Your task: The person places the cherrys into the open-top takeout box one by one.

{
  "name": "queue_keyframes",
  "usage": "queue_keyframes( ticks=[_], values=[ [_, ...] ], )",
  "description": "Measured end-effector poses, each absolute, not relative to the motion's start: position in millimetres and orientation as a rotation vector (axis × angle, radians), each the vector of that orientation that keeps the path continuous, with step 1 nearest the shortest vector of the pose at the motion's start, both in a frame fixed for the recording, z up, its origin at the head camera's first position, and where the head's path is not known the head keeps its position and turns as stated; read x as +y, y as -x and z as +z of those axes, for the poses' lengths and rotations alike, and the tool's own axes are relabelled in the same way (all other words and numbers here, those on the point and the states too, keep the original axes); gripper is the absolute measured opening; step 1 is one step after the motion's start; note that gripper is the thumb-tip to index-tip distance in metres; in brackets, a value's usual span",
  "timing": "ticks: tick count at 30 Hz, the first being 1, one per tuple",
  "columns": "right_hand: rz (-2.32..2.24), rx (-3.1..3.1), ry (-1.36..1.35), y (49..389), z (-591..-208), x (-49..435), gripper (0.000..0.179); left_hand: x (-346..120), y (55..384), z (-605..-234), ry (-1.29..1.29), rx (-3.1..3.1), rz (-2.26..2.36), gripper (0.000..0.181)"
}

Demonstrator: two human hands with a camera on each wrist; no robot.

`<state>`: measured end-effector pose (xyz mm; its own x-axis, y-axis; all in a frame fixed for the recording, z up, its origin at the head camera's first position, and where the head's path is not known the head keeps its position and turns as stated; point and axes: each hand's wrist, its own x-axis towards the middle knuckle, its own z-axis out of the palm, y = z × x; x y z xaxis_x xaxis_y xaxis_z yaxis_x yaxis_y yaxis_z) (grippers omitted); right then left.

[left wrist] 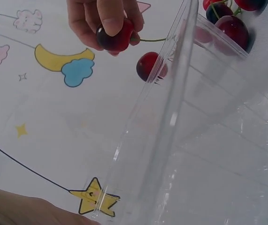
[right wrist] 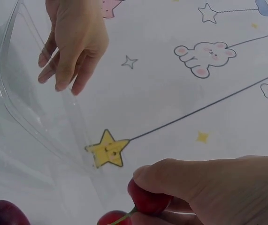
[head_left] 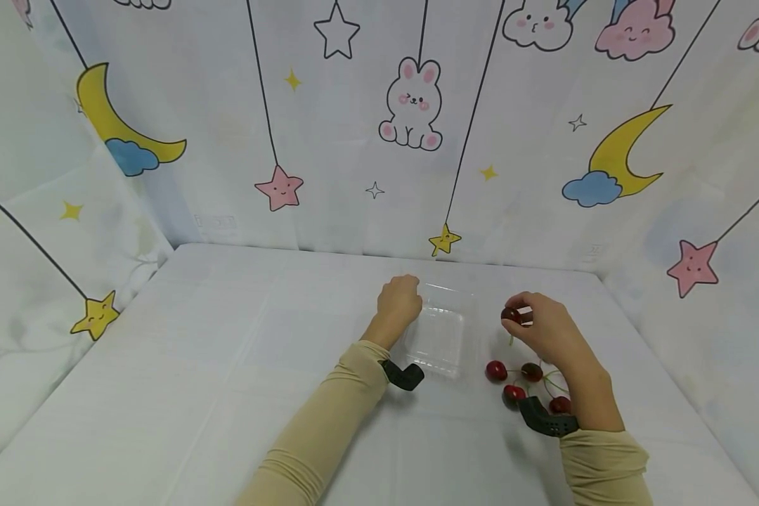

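My right hand (head_left: 547,329) pinches a dark red cherry (head_left: 511,315) just above the table, to the right of a clear plastic container (head_left: 439,341). The right wrist view shows the same cherry (right wrist: 148,199) under my fingertips. From the left wrist it shows as a pinched cherry (left wrist: 114,37) beyond the container's wall (left wrist: 171,117). My left hand (head_left: 400,301) holds the container's far left corner, its fingers (right wrist: 70,56) curled down over the rim (right wrist: 4,89). Several more cherries (head_left: 496,370) with green stems lie beside my right wrist.
The white table (head_left: 196,365) is walled on three sides by a cloth backdrop (head_left: 411,105) printed with stars, moons and rabbits. Black wrist mounts (head_left: 405,374) sit on both beige sleeves. A loose cherry (left wrist: 149,65) lies just outside the container wall.
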<state>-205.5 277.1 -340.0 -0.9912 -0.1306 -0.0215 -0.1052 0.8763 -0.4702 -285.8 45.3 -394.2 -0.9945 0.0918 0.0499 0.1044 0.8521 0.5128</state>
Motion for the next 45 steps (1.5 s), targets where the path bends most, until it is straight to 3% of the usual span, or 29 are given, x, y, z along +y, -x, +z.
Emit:
queue_keyframes(
  ticks=[23, 37, 45],
  values=[
    [-0.720, 3.137, 0.289, 209.6, -345.3, 268.9, 0.034, 44.7, 282.7, -392.7, 0.182, -2.997, -0.819, 0.036],
    [-0.788, 3.326, 0.357, 208.7, -346.0, 262.8, 0.045, 45.2, 283.9, -392.9, 0.171, -3.012, -0.796, 0.035],
    [-0.871, 3.397, 0.426, 206.8, -345.1, 260.4, 0.035, 45.5, 282.9, -390.8, 0.168, -3.008, -0.834, 0.036]
  ],
)
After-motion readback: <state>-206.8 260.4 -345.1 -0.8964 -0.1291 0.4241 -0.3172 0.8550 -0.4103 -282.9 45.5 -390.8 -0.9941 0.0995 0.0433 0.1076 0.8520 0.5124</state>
